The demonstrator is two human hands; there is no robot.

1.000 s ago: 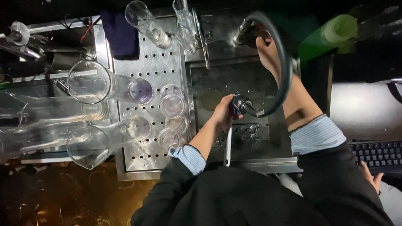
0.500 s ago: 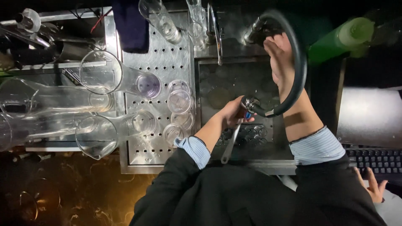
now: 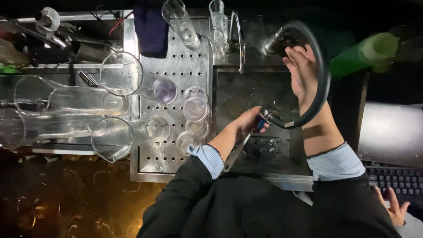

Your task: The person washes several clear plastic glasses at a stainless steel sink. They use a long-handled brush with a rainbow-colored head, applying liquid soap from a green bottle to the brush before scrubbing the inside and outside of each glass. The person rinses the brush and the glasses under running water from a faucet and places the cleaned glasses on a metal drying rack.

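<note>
While the left hand (image 3: 249, 123) clenches the spray nozzle (image 3: 267, 114) over the sink (image 3: 246, 90), the right hand (image 3: 302, 72) (grip released) touches the hose (image 3: 320, 83).

**A laboratory wash-up station**

This looks like a lab sink corner. A perforated steel draining board (image 3: 176, 88) fills the middle left of the frame, crowded with glassware: large flasks (image 3: 116, 136) lying on their sides, small beakers (image 3: 196, 108) and tall cylinders (image 3: 180, 24) towards the top. Right of it sits a dark steel sink basin (image 3: 246, 92) with a flexible black spray hose (image 3: 317, 88) looped over it. A green squeeze bottle (image 3: 365, 53) lies at the upper right (wash-bottle shaped), and a computer keyboard (image 3: 396, 180) shows at the lower right.
</note>
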